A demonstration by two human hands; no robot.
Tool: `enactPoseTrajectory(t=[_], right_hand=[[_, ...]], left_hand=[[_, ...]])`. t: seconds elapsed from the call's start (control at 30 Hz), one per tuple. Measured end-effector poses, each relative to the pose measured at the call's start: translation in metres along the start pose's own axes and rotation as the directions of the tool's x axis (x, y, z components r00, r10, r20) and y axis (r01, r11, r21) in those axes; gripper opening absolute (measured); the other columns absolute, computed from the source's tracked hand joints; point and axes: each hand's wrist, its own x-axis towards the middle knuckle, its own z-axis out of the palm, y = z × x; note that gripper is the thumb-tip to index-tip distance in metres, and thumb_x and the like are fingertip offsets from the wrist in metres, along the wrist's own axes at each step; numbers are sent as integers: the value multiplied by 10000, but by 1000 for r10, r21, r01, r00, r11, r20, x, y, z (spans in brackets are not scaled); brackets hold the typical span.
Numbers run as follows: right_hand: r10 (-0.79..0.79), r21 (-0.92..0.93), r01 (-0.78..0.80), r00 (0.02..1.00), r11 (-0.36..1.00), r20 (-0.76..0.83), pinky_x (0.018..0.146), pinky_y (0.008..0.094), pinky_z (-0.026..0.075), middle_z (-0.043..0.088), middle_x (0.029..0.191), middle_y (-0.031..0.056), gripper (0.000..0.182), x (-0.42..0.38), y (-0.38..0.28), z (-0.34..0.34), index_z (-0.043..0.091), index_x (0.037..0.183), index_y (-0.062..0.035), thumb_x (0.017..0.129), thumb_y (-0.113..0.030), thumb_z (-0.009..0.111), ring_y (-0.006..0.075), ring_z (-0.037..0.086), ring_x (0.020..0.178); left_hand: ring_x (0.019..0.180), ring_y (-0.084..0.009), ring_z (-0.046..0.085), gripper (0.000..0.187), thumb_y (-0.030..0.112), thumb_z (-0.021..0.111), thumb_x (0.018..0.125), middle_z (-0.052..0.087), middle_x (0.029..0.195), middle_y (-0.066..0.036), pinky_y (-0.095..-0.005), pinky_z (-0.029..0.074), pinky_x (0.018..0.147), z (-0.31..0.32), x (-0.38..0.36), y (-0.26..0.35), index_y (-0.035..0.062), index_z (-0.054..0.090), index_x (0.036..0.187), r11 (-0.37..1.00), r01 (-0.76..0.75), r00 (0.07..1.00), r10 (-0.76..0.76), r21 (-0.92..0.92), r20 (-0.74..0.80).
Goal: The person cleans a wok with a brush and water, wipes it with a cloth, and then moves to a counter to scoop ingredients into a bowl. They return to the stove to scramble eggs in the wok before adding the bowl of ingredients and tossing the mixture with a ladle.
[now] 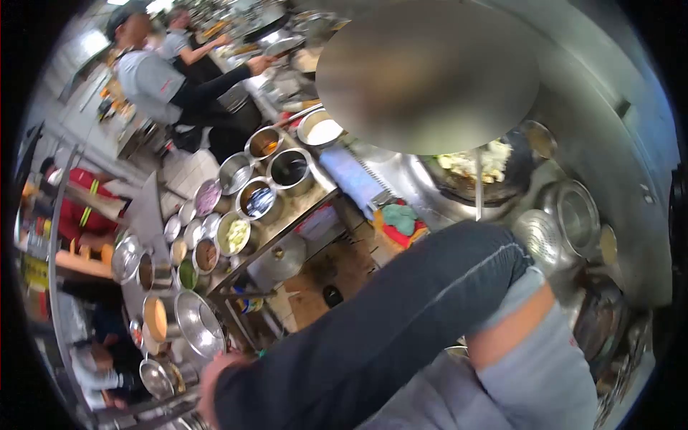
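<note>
One arm in a black sleeve crosses the lower middle of the head view, bent at the elbow. It appears to be my right arm. At its end my right hand (213, 383) is partly cut off by the sleeve and smeared, so its fingers do not show. A large perforated metal bowl (199, 324) is nearest to it, with a smaller steel bowl (156, 378) farther left. My left hand is out of sight. Chopped pale food (487, 163) lies in a dark wok (517, 185), and a metal handle (479, 197) rises from it toward my sleeve.
Steel pots of ingredients, including pale green pieces (236, 235) and dark liquid (289, 168), line the counter. Strainers (537, 235) sit right of the wok. Green cloth (400, 218) lies near the stove. A co-worker (150, 79) stands upper left. A grey blur hides the top middle.
</note>
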Motion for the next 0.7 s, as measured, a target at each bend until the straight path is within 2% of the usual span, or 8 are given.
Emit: enactPoseTrajectory(t=[0.03, 0.07, 0.2, 0.27, 0.3, 0.33, 0.4, 0.7], right_hand=[[-17, 36, 17, 1000, 999, 2, 654, 383, 513, 635, 701, 108, 171, 3, -4, 17, 664, 783, -63, 739, -189, 556, 247, 643, 715], [-46, 73, 46, 999, 996, 3, 649, 383, 511, 633, 700, 107, 169, 10, -7, 33, 661, 785, -64, 738, -188, 557, 248, 642, 712], [-245, 280, 231, 969, 932, 17, 630, 382, 506, 626, 693, 104, 162, 66, -36, 60, 647, 795, -64, 737, -188, 561, 251, 638, 701], [-302, 338, 267, 952, 903, 56, 621, 381, 503, 623, 690, 102, 159, 82, -50, 61, 641, 800, -65, 736, -187, 562, 252, 636, 695], [-313, 367, 261, 946, 893, 89, 616, 381, 501, 621, 689, 101, 157, 88, -58, 58, 637, 802, -65, 736, -187, 563, 253, 635, 692], [-322, 334, 256, 933, 907, 159, 611, 381, 500, 619, 687, 100, 156, 90, -49, 51, 634, 804, -65, 735, -187, 564, 254, 634, 690], [-288, 312, 215, 934, 925, 210, 602, 380, 497, 616, 684, 99, 154, 100, -35, 33, 627, 809, -66, 735, -187, 566, 255, 632, 684], [-120, 196, 33, 886, 980, 448, 559, 378, 484, 600, 669, 92, 155, 112, 15, -48, 597, 830, -68, 732, -185, 574, 261, 623, 659]], left_hand=[[685, -197, 568, 248, 207, 521, 726, 609, 826, -97, -321, 479, 619, -1, -26, 37, 54, 567, 915, 843, 216, 969, -121, -492, 217], [680, -205, 566, 233, 198, 526, 721, 610, 822, -100, -327, 479, 626, -3, -44, 63, 52, 569, 897, 424, 421, 898, -74, -802, 433], [674, -234, 564, 191, 190, 530, 714, 598, 793, -105, -349, 474, 604, -41, -68, 47, 58, 545, 851, 378, 295, 952, -189, -877, 239], [661, -248, 565, 182, 198, 526, 714, 597, 785, -108, -355, 464, 585, -49, -103, 71, 62, 540, 833, 467, 225, 969, -204, -855, 143], [652, -253, 572, 219, 212, 518, 714, 604, 792, -114, -359, 474, 592, -58, -104, 58, 58, 548, 867, 470, 196, 981, -91, -861, 173], [642, -243, 574, 273, 221, 499, 716, 607, 798, -122, -362, 483, 599, -64, -102, 38, 43, 550, 916, 365, 265, 963, -141, -892, 229], [645, -231, 574, 304, 220, 483, 717, 608, 800, -118, -358, 481, 600, -73, -106, 34, 30, 547, 945, 502, 239, 970, -161, -831, 181], [656, -234, 584, 252, 218, 533, 717, 608, 756, -67, -356, 489, 594, -94, -118, 12, 61, 544, 914, 399, 180, 979, -160, -899, 125]])
